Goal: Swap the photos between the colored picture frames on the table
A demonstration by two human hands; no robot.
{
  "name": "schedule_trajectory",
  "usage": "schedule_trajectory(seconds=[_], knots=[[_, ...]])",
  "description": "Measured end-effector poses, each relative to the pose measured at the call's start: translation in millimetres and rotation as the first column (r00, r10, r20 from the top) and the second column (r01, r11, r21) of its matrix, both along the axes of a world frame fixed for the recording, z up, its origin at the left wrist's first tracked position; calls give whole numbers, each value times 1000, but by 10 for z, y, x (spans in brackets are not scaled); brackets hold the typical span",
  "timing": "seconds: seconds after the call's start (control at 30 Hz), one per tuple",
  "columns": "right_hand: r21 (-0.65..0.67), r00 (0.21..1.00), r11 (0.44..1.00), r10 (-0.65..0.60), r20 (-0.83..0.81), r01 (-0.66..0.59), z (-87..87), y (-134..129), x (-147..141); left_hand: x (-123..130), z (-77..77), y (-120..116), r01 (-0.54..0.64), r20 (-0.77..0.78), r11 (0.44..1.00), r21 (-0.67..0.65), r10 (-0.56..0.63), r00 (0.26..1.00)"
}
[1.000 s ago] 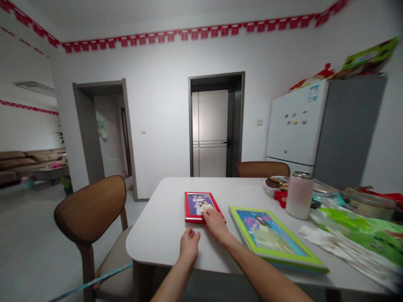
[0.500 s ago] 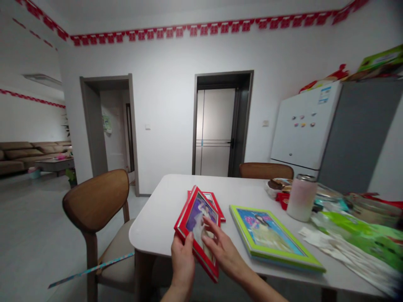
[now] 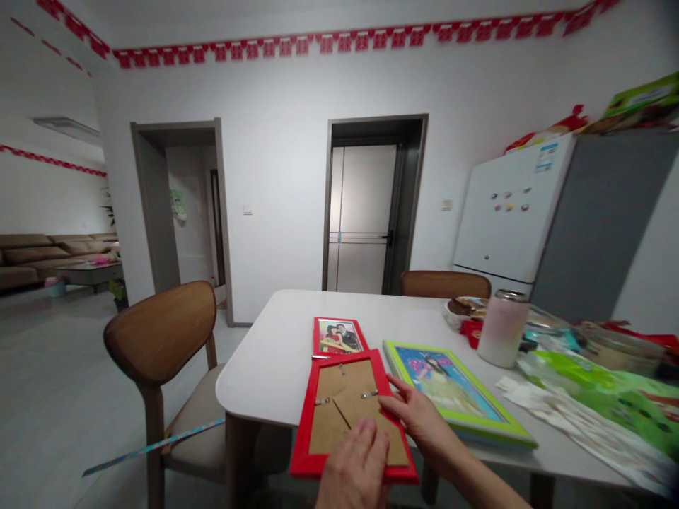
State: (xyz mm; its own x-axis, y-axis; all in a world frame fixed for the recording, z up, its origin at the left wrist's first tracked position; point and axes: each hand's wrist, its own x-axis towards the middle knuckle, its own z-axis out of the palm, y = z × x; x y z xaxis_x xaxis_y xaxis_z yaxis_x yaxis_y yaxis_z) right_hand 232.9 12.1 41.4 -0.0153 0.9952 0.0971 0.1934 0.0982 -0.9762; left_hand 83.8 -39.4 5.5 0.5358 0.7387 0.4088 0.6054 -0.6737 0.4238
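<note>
A red picture frame [image 3: 303, 444] is tilted back side up at the table's near edge, showing its brown backing board with metal clips. My left hand [image 3: 356, 463] lies on the lower part of that backing, its fingers together and stretched out. My right hand [image 3: 416, 417] grips the frame's right edge. Behind it, a second red frame [image 3: 339, 337] with a photo of two people lies face up on the white table [image 3: 259, 360]. To the right rests a green frame [image 3: 461, 392], face up on something partly hidden below it.
On the table's right stand a pink and white bottle [image 3: 503, 329], white cloth gloves [image 3: 573, 417], a green plastic package [image 3: 610, 389] and a lidded container [image 3: 618, 346]. Wooden chairs stand at the left [image 3: 164, 332] and far side [image 3: 445, 284].
The held red frame has been turned from its photo side to its back. My left hand has moved from its left edge onto the backing; my right hand has gone from the photo to the right edge.
</note>
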Motion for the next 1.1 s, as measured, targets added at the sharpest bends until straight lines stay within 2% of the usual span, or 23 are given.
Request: schedule_trajectory(seconds=[0.1,0.2,0.3,0.4,0.5,0.57,0.67,0.97,1.1], knots=[[-1,973,999,48,228,-49,-167,109,44,59,-118,25,-8,-69,998,-58,4,998],[70,873,997,-10,488,-28,-278,187,66,132,-174,24,-57,-102,988,-144,42,994],[146,747,989,-83,660,-19,-322,202,57,137,-146,9,-32,-114,981,-193,10,993],[174,624,985,-124,772,-19,-313,177,43,3,-38,0,15,-135,972,-235,-48,990],[204,559,977,-138,818,-57,-285,171,42,-229,89,9,-82,-145,958,-274,43,988],[223,558,968,-125,821,-110,-268,196,38,-372,141,24,-154,-145,948,-279,117,982],[207,553,965,-85,829,-161,-252,257,15,-495,149,46,-181,-130,944,-274,150,980],[239,489,966,-164,857,-95,-247,319,-49,-509,99,72,-170,-60,943,-287,159,985],[288,494,942,-170,853,-173,-246,463,-211,-520,44,97,-156,-66,950,-270,143,988]])
